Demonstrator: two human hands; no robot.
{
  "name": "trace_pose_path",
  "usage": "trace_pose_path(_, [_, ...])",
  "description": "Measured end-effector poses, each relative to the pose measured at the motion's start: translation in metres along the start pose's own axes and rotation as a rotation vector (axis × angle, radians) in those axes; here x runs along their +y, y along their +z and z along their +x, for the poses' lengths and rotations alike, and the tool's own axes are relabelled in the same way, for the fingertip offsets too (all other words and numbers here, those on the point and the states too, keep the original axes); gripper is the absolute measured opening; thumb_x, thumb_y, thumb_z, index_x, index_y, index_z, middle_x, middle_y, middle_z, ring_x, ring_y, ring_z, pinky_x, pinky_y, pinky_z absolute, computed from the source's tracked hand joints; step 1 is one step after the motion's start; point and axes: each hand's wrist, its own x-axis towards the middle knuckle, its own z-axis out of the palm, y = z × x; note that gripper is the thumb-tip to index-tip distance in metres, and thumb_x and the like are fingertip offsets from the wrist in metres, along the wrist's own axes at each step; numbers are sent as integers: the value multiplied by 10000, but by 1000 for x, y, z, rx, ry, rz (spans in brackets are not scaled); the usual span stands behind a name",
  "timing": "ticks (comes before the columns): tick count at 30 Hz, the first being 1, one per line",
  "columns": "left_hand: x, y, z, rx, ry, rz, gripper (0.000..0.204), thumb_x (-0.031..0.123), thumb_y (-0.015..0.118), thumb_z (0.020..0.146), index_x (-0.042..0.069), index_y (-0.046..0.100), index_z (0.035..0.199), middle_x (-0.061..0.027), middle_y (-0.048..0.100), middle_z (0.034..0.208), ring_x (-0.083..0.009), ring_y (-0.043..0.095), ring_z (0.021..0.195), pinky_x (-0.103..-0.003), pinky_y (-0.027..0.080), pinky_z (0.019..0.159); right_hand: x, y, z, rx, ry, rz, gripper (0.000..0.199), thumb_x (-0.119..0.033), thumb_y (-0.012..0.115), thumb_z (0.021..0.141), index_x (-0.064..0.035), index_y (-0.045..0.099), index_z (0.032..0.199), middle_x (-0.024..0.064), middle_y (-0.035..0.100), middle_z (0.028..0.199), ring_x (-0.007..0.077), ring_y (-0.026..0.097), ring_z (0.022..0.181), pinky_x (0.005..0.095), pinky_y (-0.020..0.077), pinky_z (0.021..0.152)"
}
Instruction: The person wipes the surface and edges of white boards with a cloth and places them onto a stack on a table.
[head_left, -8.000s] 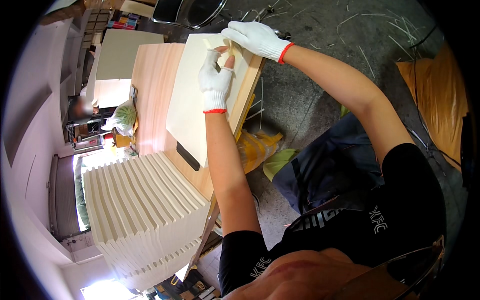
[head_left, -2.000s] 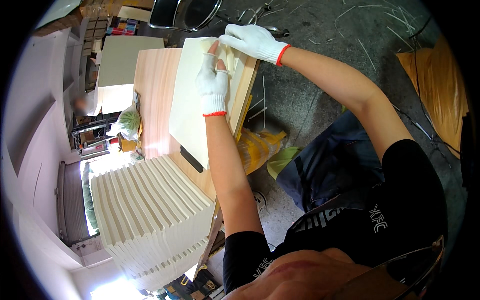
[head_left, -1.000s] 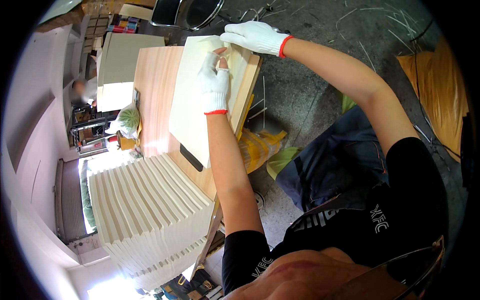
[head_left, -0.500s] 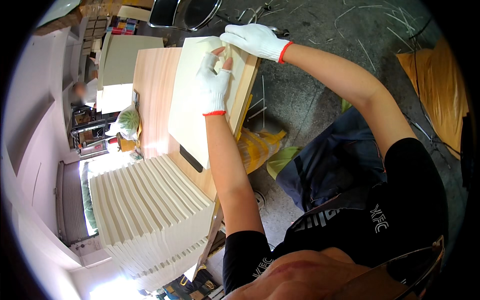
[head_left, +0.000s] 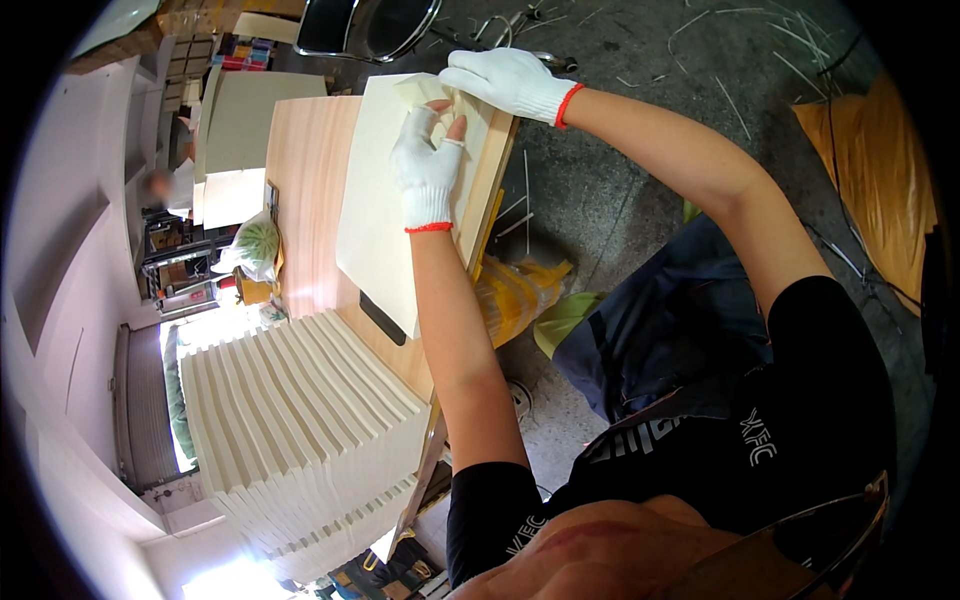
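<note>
A cream sheet [head_left: 375,215] lies over the wooden table, its far right corner raised and creased. My left hand [head_left: 428,165], in a white glove with a red cuff and bare thumb and fingertip, rests on the sheet beside that corner. Its thumb and forefinger are bent but apart, touching the creased part. At the far corner, my right hand [head_left: 510,82], in a matching white glove, has its fingers together, closed over the sheet's edge. The glove hides its fingertips.
A tall stack of cream padded sheets [head_left: 300,400] stands at the left on the table [head_left: 310,190]. A dark flat bar [head_left: 382,318] lies by the sheet. Beyond are a plastic bag with something green [head_left: 257,245], a black chair [head_left: 395,30] and another person [head_left: 180,185].
The raised corner of the sheet shows sharper creases than before. My left hand has shifted very slightly; my right hand stays almost still.
</note>
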Motion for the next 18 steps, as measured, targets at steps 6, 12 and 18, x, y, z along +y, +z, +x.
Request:
trace_pose_path(6, [12,-4,-2,9,-38,43,301,184,717,851,140,688,1148,-119,710,1068,-260,677,1014,-341,506,882,-1,-1,-1,-33,70,30,375,-445,363,1003,-174,614,1070,126,687,937,338,665,870,455,515,763])
trace_pose_path(12, [23,-9,-2,-45,-101,-33,299,173,711,854,127,685,1149,-122,708,1075,-262,680,1025,-343,508,884,2,-1,-2,-12,61,29,372,-444,365,1003,-164,603,1057,137,680,907,356,657,859,469,506,754])
trace_pose_path(18, [9,-4,-5,-11,9,19,297,124,752,835,35,675,1108,-92,700,1074,-176,629,1027,-294,470,903,-2,-1,-3,-14,50,74,350,-428,377,1004,-161,598,1056,143,675,886,368,650,854,483,499,738])
